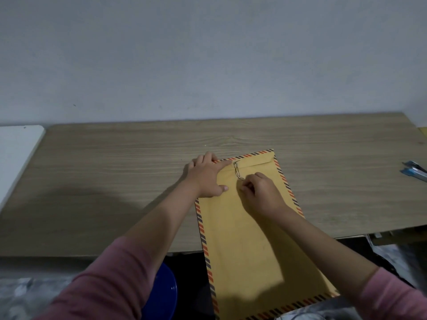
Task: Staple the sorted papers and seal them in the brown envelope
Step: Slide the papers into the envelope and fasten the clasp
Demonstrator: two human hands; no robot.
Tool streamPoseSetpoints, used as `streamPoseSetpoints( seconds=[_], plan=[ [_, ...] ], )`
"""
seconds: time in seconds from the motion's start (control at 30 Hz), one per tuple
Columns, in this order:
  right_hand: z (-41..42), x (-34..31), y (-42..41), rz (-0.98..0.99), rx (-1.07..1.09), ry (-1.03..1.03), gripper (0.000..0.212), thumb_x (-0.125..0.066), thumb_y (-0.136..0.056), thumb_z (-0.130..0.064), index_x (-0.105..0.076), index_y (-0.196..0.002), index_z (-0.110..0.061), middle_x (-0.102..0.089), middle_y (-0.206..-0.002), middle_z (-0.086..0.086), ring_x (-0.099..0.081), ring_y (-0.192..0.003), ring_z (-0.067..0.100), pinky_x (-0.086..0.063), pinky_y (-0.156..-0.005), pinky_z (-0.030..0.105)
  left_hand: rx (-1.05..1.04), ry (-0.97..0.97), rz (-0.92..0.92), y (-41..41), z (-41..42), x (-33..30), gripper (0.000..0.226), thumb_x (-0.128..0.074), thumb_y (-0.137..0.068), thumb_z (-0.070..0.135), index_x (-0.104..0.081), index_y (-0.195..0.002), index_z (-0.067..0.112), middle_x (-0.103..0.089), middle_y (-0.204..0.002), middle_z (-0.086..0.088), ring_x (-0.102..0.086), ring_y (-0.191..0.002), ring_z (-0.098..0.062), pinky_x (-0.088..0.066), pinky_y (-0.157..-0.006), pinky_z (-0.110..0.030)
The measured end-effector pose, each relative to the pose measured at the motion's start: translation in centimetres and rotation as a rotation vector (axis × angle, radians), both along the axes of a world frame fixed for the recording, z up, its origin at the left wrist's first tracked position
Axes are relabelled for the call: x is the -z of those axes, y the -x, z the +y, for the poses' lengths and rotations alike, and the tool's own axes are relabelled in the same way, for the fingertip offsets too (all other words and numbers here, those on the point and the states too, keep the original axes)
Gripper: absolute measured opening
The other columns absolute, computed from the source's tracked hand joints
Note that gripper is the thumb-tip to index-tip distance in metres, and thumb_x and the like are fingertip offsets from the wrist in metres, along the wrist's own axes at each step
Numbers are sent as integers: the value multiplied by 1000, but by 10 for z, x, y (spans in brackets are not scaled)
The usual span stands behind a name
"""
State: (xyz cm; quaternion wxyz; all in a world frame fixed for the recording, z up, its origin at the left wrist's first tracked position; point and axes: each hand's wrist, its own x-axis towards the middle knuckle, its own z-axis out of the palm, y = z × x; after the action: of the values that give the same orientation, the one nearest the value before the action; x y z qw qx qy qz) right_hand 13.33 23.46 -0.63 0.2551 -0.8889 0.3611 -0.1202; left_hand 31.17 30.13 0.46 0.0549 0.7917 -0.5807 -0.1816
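A brown envelope (245, 239) with a striped red and black border lies on the wooden table (115, 181), its near end hanging over the front edge. Its flap is folded down at the far end. A string (237, 171) runs between two button fasteners near the flap. My left hand (206, 175) presses flat on the envelope's far left corner, index finger stretched along the flap edge. My right hand (258, 191) pinches the lower end of the string with its fingertips. The papers are not visible.
A blue stapler (414, 173) lies at the table's right edge. A white board (16, 158) adjoins the table on the left. A blue stool (161, 294) stands below the front edge. The wall runs close behind the table.
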Motion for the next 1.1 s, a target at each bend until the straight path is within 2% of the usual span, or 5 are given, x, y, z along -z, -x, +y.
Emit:
streamPoseSetpoints(
  seconds=[0.23,0.47,0.63,0.83,1.1],
  plan=[
    [-13,2,12,3,22,71,16,-52,-89,-9,-65,-96,-4,-59,-91,12,-56,-79,28,-49,-68,38,36,-111,-51,5,-8,-8,79,-63,-79,51,-15,-142,55,-23,-139,-6,-23,-129,-27,-28,-105,-53],
    [-13,1,13,-59,22,92,24,-52,-88,-6,-63,-109,-4,-61,-96,11,-57,-82,25,-45,-68,30,30,-121,-44,6,-10,-10,79,-63,-78,50,-16,-142,53,-24,-138,-6,-23,-129,-27,-31,-105,-52],
    [-15,5,13,12,27,79,18,-50,-90,-10,-65,-96,-4,-58,-90,12,-55,-79,27,-45,-67,33,29,-126,-41,6,-9,-9,79,-63,-79,50,-15,-142,54,-22,-139,-7,-21,-131,-27,-29,-107,-53],
    [-49,-3,-10,139,86,113,19,-47,-91,-15,-60,-94,-1,-57,-99,17,-55,-93,37,-47,-78,42,20,-74,-6,7,-5,-4,78,-65,-79,46,-20,-143,47,-21,-141,-6,-21,-133,-28,-22,-110,-57],
    [-71,-26,-62,314,-363,186,16,-52,-87,-15,-56,-98,-3,-59,-106,17,-57,-99,35,-41,-71,38,-15,-8,-2,12,8,7,60,-58,-86,44,-32,-138,34,-19,-149,-2,-18,-140,-27,-3,-112,-62]
  ],
)
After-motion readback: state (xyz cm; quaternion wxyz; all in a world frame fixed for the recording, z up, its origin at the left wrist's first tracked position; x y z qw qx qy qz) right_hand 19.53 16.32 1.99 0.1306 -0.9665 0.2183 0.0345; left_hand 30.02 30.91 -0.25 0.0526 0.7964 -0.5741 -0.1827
